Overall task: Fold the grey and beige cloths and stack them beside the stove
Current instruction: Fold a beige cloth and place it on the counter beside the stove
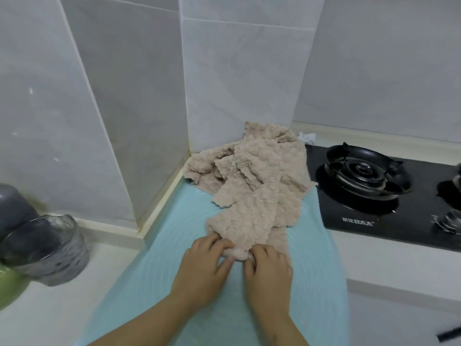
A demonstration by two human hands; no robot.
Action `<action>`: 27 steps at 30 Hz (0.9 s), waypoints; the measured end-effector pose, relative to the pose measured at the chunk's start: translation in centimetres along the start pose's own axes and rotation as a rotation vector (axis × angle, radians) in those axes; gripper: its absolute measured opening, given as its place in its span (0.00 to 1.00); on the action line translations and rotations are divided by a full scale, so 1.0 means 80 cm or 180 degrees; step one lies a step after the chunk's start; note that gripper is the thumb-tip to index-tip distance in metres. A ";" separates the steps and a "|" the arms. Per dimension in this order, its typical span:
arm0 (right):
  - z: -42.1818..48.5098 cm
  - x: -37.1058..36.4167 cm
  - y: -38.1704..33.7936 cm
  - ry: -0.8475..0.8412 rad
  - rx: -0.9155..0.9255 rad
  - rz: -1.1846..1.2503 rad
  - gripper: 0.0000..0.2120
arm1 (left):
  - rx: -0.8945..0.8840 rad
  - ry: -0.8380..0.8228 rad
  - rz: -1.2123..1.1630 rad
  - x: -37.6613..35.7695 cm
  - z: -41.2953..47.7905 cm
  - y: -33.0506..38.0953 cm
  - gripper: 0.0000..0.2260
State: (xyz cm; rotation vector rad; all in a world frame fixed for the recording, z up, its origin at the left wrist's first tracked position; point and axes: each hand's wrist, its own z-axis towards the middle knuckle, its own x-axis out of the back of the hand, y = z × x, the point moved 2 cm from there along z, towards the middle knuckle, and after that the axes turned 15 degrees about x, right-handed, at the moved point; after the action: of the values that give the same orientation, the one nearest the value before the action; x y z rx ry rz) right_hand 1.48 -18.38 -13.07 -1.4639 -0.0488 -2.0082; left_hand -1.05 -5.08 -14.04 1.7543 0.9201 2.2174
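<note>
Tiled kitchen corner, pale counter (pixel 62 308) with a black gas stove (pixel 374 208) set into it, and a light blue mat (pixel 174 221) laid right up against the stove's edge. So progress-wise I'd say this is barely started. The beige cloths (pixel 254 186) are still one crumpled heap on the mat just beside the stove, the far end bunched into the wall corner, one edge touching the stove's glass. No neat fold anywhere, no stack.

Left hand (pixel 202 265) and right hand (pixel 268 268) sit side by side at the end of the heap farthest from the stove's back wall. Both have their fingers curled in, pinching a little bunched bit of the beige fabric between them. Looks like the first one is being picked out or straightened.

Grey cloth? Can't spot one for sure. There's something grey in a glass container (pixel 50 245) well away from the stove, but I can't tell if it's cloth. So basically everything's left: fold, fold, stack.
</note>
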 end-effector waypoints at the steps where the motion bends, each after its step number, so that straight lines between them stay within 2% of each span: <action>1: -0.003 -0.002 -0.003 0.0080 -0.0066 -0.0021 0.13 | 0.0146 -0.0011 -0.0419 0.004 0.000 0.000 0.21; 5: -0.020 -0.005 -0.019 0.0196 -0.0317 0.0370 0.20 | 0.0494 -0.0289 -0.1830 0.018 -0.002 -0.010 0.07; 9: -0.038 -0.004 -0.037 0.0278 -0.0100 0.0646 0.03 | 0.0354 -0.0731 -0.2724 0.029 -0.009 -0.015 0.08; 11: -0.047 -0.002 -0.047 0.0252 -0.0061 0.0787 0.05 | 0.0367 -0.0918 -0.3332 0.036 -0.014 -0.021 0.10; 13: -0.057 0.002 -0.055 0.0204 -0.0011 0.0782 0.08 | 0.0523 -0.1126 -0.3905 0.044 -0.017 -0.030 0.08; 15: -0.065 0.007 -0.064 0.0195 0.0076 0.0719 0.05 | 0.0580 -0.1281 -0.4228 0.049 -0.017 -0.036 0.06; 17: -0.068 0.009 -0.072 0.0196 0.0157 0.0635 0.04 | 0.0446 -0.1321 -0.4071 0.051 -0.020 -0.039 0.06; 19: -0.067 0.009 -0.076 0.0163 0.0100 0.0620 0.06 | 0.0257 -0.1270 -0.3734 0.054 -0.025 -0.041 0.09; 21: -0.064 0.012 -0.074 0.0205 -0.0185 0.0912 0.12 | 0.0108 -0.1269 -0.3474 0.057 -0.031 -0.041 0.12; 24: -0.055 0.021 -0.066 0.0156 -0.0577 0.1447 0.26 | 0.0050 -0.1286 -0.3100 0.054 -0.026 -0.039 0.16; 27: -0.038 0.026 -0.067 -0.0248 -0.0603 0.1198 0.27 | 0.0160 -0.1240 -0.2668 0.049 -0.011 -0.040 0.22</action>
State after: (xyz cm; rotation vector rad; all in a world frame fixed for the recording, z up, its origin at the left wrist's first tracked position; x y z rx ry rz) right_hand -4.17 -16.25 -10.62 -1.5352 0.3671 -1.6848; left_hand -3.75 -0.91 -12.70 1.3617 1.2935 1.2862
